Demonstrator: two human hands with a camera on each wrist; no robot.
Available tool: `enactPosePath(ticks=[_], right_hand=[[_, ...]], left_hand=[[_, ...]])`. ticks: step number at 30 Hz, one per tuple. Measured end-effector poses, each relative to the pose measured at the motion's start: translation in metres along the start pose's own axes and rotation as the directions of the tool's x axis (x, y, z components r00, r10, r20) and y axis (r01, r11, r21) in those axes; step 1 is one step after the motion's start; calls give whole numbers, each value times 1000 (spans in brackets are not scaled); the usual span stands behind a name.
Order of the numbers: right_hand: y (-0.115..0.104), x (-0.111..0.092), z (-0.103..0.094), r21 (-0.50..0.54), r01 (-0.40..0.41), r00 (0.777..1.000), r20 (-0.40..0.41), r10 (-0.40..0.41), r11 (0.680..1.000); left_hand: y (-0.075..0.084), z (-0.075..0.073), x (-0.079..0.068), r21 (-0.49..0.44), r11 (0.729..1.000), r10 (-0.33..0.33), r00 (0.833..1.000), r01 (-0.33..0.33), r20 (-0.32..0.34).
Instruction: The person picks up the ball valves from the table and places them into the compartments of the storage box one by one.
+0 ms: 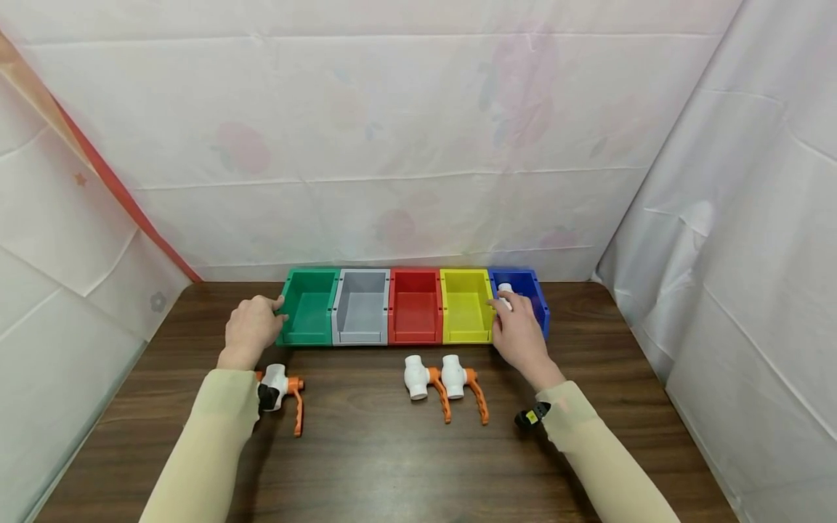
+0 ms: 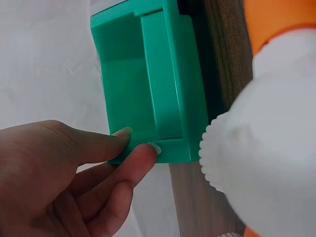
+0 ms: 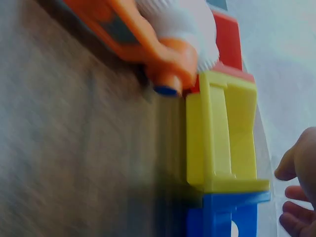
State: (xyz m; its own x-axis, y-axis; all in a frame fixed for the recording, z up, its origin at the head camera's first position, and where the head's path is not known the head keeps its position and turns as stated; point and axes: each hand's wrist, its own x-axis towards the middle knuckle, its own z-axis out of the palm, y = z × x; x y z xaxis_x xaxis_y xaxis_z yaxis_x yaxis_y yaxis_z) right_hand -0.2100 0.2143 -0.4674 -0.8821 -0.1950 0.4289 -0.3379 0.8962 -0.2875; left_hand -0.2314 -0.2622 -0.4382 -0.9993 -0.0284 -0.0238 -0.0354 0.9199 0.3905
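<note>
No lettering, brand or number can be read in any view. The yellow patch (image 1: pixel 532 417) on the black device (image 1: pixel 524 420) by the right sleeve (image 1: pixel 575 418) is too small to make out.

I am wearing long sleeves on both arms, the left sleeve (image 1: pixel 199 443) and the right sleeve (image 1: pixel 601 450) matching in a pale, creamy yellow. Toward the cuffs the plain cloth is taking on a faintly greener cast and showing soft creases. By the left cuff I am wearing a small black wrist device (image 1: pixel 267 396). By the right cuff I am wearing another black device (image 1: pixel 532 415), this one carrying a bright yellow-green patch. My left hand (image 1: pixel 255 325) and right hand (image 1: pixel 519 330) are emerging bare from the sleeves. In the left wrist view, my left thumb and one finger are showing smooth, rounded nails.
</note>
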Motion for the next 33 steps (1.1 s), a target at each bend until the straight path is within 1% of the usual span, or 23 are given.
enactPosePath(ticks=[3, 5, 8, 13, 16, 21, 24, 28, 33], right_hand=[[-9, -8, 1, 32, 69, 998, -13, -69, 997], [-15, -13, 0, 73, 120, 993, 0, -120, 990], [-24, -18, -1, 146, 168, 982, 62, -178, 975], [-36, -25, -3, 237, 187, 950, 205, -237, 953], [-40, -29, -4, 244, 174, 929, 280, -242, 954], [-44, -36, -4, 219, 128, 896, 393, -207, 967], [-45, -40, -4, 218, 129, 875, 434, -214, 968], [-48, -43, -2, 245, 139, 849, 469, -243, 960], [-51, -46, 0, 243, 118, 816, 528, -234, 963]], left_hand=[[0, -1, 0, -4, 1000, 8, 1000, -8, -6], [-1, -1, 1, -3, 1000, 9, 1000, -9, -8], [-2, -2, 1, -2, 1000, 5, 1000, -5, -9], [-2, -2, 0, 1, 1000, -9, 1000, 9, -8], [-2, -2, 0, 12, 1000, -21, 1000, 21, -4], [0, -1, -1, 33, 999, -43, 999, 43, -4], [0, 0, -1, 39, 998, -43, 999, 43, -10], [0, 0, 0, 47, 998, -38, 999, 39, -15], [1, -1, 0, 44, 998, -40, 999, 40, -14]])
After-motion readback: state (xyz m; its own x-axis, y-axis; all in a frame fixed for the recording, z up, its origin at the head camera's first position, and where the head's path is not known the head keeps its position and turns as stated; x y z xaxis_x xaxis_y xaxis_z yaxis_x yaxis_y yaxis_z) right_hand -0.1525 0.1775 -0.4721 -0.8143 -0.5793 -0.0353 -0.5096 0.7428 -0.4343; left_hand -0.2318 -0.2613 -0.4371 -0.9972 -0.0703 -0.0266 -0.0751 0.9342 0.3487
